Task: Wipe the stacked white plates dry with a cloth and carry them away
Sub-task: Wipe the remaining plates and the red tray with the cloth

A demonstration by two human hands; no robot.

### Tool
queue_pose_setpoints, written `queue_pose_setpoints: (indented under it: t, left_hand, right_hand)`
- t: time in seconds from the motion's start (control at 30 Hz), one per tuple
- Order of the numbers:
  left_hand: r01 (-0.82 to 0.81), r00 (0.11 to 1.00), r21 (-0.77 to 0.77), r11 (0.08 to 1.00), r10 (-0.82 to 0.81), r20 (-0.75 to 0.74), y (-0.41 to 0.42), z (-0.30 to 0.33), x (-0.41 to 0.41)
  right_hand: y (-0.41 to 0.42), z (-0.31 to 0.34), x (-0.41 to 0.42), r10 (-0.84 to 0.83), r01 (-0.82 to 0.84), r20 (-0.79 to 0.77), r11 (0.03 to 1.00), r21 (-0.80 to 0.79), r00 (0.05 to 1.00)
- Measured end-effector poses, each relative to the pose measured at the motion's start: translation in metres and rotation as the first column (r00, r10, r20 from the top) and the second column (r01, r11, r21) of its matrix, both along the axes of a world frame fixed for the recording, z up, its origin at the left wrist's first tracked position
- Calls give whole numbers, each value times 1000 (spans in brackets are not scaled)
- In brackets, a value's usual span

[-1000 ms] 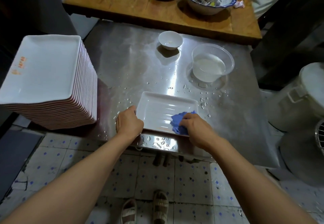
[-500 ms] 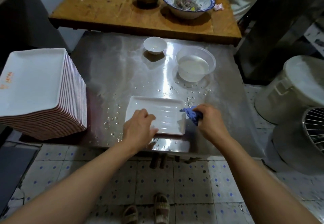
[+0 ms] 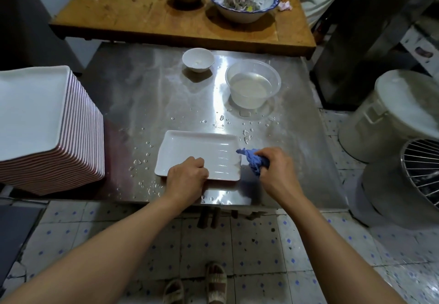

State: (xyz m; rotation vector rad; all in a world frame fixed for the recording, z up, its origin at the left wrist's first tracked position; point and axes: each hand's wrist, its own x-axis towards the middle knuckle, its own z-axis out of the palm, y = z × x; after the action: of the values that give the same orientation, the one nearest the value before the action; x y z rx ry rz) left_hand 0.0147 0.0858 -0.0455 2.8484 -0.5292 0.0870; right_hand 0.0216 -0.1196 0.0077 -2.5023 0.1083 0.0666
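Left hand [image 3: 187, 176] fingers curl over white plate [image 3: 199, 154]; right hand [image 3: 276, 168] grips bunched cloth [image 3: 253, 160]

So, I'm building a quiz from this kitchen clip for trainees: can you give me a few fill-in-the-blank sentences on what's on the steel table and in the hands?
1. The right hand grips a bunched cloth whose colour is ____.
2. The left hand grips the near edge of the single white ____ lying on the steel table.
3. The tall stack of plates stands on the ____ side of that table.
4. The clear plastic bowl holds ____.

Missing words: blue; plate; left; water
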Motion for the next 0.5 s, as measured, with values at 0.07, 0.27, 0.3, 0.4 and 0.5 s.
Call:
queue_pose_setpoints:
  t: [0.07, 0.27, 0.3, 0.4, 0.5]
  left_hand:
    - [-52, 999, -153, 987, 53, 1, 4, 0, 2]
    - [-133, 991, -211, 968, 133, -12, 11, 17, 16]
    - [-138, 990, -196, 971, 140, -1, 11, 21, 20]
    - [-130, 987, -198, 972, 145, 64, 14, 37, 31]
    - [-201, 970, -289, 936, 231, 74, 22, 61, 39]
  right_hand:
    - [0, 3, -1, -13, 13, 28, 1000, 13, 1000]
    - [-1, 6, 1, -68, 64, 45, 994, 88, 997]
    - [-1, 8, 1, -87, 81, 59, 992, 96, 994]
    - [-2, 14, 2, -128, 118, 110, 989, 87, 986]
    - [1, 29, 5, -157, 133, 182, 982, 134, 971]
